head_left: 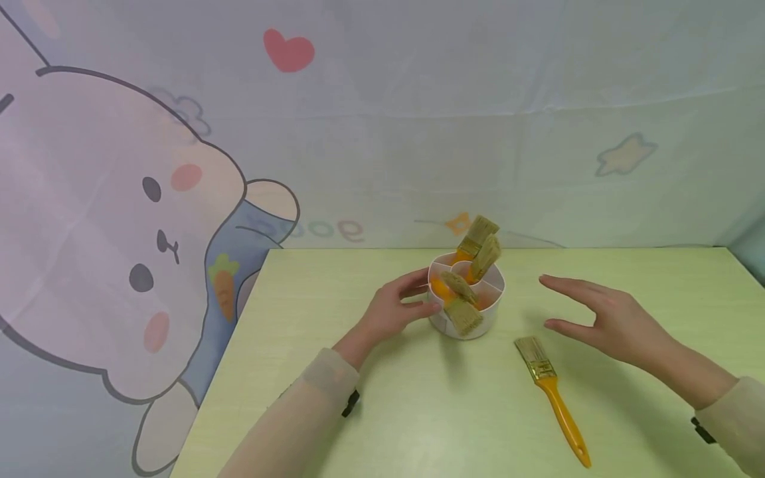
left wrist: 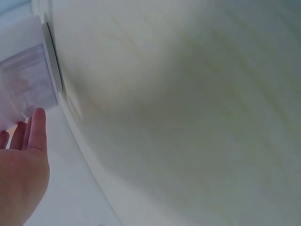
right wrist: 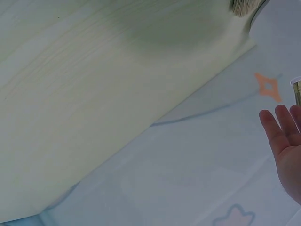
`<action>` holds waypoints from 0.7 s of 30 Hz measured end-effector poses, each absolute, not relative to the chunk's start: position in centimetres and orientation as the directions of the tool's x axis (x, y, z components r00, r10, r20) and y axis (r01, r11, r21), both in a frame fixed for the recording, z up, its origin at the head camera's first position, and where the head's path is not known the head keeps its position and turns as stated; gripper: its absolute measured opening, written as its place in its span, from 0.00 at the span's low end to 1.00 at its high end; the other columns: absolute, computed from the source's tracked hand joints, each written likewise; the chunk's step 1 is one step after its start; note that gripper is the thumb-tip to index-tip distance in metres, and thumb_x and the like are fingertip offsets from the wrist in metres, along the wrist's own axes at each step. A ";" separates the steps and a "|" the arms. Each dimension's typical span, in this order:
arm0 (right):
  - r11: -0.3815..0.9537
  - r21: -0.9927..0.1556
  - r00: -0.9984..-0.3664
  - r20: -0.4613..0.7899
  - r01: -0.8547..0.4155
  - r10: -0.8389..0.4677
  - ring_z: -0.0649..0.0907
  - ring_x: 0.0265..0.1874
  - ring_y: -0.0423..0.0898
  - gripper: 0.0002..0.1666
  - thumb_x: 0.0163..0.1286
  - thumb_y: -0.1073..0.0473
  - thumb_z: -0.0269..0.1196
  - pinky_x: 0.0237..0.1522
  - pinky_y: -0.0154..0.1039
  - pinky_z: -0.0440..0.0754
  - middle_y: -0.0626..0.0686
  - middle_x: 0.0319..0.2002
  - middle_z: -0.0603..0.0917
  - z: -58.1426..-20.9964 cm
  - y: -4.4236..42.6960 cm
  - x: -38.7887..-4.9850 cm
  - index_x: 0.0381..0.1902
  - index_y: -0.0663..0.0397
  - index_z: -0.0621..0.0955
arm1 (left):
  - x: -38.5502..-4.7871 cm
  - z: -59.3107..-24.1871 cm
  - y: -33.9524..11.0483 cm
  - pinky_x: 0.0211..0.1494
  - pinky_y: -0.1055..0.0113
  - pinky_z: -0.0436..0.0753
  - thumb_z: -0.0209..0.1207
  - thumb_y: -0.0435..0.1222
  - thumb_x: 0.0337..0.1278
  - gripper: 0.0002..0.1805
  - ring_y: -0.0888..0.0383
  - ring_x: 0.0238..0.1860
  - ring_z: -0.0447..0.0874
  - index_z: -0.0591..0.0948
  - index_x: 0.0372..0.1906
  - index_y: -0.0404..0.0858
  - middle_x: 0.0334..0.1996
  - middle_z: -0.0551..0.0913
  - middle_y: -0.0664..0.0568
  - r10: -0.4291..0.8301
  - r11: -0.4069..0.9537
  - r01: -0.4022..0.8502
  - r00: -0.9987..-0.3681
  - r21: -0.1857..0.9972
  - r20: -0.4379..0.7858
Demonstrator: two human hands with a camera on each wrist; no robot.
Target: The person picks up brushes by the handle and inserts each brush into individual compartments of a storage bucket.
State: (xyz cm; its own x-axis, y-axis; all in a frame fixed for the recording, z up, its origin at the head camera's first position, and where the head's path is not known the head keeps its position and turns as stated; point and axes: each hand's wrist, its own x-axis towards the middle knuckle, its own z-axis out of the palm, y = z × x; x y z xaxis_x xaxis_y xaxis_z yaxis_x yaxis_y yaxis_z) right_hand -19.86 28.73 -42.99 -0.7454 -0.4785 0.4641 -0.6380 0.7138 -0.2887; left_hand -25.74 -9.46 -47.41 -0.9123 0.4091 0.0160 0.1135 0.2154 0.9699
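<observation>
A round white divided container (head_left: 439,323) stands at the middle of the table, with several paintbrushes (head_left: 478,234) in its compartments, bristles up and some leaning over the rim. My left hand (head_left: 391,309) holds its left side, thumb at the front and fingers farther back. In the left wrist view, fingertips touch the container's wall (left wrist: 28,75). To the right, my right hand (head_left: 621,325) hovers with thumb and fingers spread apart, holding nothing. Below it and to its left lies another paintbrush (head_left: 552,392), yellow-handled, bristles pointing away from me.
The pale green table (head_left: 335,292) ends at the back against a hanging cloth (head_left: 418,133) printed with a cartoon animal, a heart and a star. The container stands close to that back edge.
</observation>
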 end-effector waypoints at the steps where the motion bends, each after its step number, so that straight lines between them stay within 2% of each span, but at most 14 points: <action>1: 0.716 -0.289 -0.749 0.459 -0.635 -0.479 0.86 0.58 0.55 0.50 0.51 0.58 0.86 0.64 0.10 0.59 0.52 0.64 0.87 -43.0 28.7 -19.8 0.73 0.46 0.80 | -25.8 -47.4 -9.5 0.69 0.60 0.84 0.75 0.37 0.64 0.39 0.51 0.72 0.78 0.75 0.78 0.48 0.73 0.79 0.55 0.410 0.216 0.113 -0.912 0.970 0.016; 6: 0.719 -0.288 -0.754 0.445 -0.632 -0.484 0.87 0.58 0.58 0.49 0.52 0.57 0.85 0.63 0.10 0.59 0.53 0.64 0.87 -43.1 28.8 -19.5 0.73 0.46 0.80 | -25.8 -47.4 -9.7 0.69 0.59 0.84 0.75 0.38 0.64 0.39 0.49 0.72 0.79 0.75 0.78 0.49 0.73 0.79 0.54 0.417 0.224 0.119 -0.909 0.967 0.015; 13: 0.711 -0.291 -0.745 0.459 -0.640 -0.484 0.87 0.57 0.57 0.49 0.50 0.59 0.86 0.64 0.10 0.59 0.53 0.64 0.87 -43.3 28.7 -19.3 0.73 0.47 0.81 | -25.8 -47.3 -9.9 0.68 0.60 0.85 0.75 0.38 0.65 0.38 0.51 0.70 0.81 0.75 0.78 0.49 0.71 0.80 0.54 0.421 0.245 0.131 -0.907 0.961 0.016; 21: 0.712 -0.307 -0.759 0.434 -0.632 -0.486 0.88 0.56 0.57 0.48 0.54 0.58 0.85 0.59 0.12 0.67 0.53 0.64 0.87 -43.3 28.2 -19.2 0.73 0.47 0.80 | -25.7 -47.2 -9.9 0.67 0.60 0.85 0.74 0.37 0.65 0.38 0.51 0.70 0.81 0.75 0.78 0.49 0.71 0.81 0.53 0.428 0.239 0.124 -0.904 0.963 0.010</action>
State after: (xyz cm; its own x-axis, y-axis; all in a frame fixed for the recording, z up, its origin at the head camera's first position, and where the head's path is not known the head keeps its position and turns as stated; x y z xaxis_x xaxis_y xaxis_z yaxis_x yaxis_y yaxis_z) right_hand -19.16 28.24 -43.31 -0.7586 -0.4863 0.4336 -0.6317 0.7119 -0.3068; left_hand -25.73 -9.94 -47.18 -0.9038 0.4278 0.0102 0.1239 0.2389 0.9631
